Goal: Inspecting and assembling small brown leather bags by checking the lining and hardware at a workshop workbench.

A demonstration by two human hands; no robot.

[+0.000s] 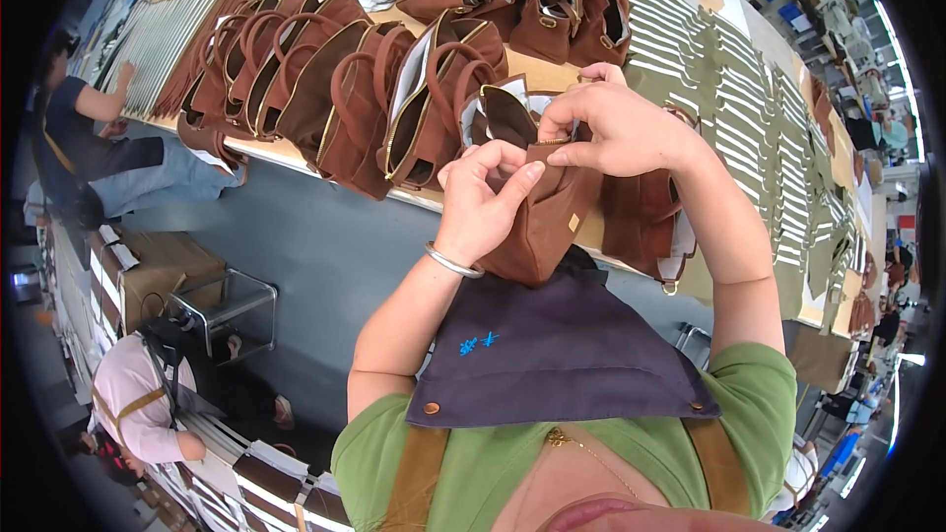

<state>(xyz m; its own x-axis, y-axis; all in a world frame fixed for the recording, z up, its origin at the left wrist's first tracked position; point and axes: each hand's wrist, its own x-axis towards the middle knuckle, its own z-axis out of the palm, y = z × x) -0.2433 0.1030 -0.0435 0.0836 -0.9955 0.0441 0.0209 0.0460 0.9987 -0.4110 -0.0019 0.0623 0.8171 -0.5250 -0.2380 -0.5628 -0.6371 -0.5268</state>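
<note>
A brown handbag stands tilted at the near edge of the table, close against my apron. Its top gapes, and a dark lining shows inside. With thumb and fingers, my left hand pinches the bag's upper edge on the left. My right hand is closed on the same edge from the right, beside a short stretch of gold zipper. Whether its fingertips hold the zipper itself or the leather around it is hidden. A small gold tag shows on the bag's side.
Brown handbags with gold zippers stand in a row along the table's left part; more bags sit behind. Olive and white striped pieces cover the right side. A person works at the far left, another lower left, near a metal-framed stool.
</note>
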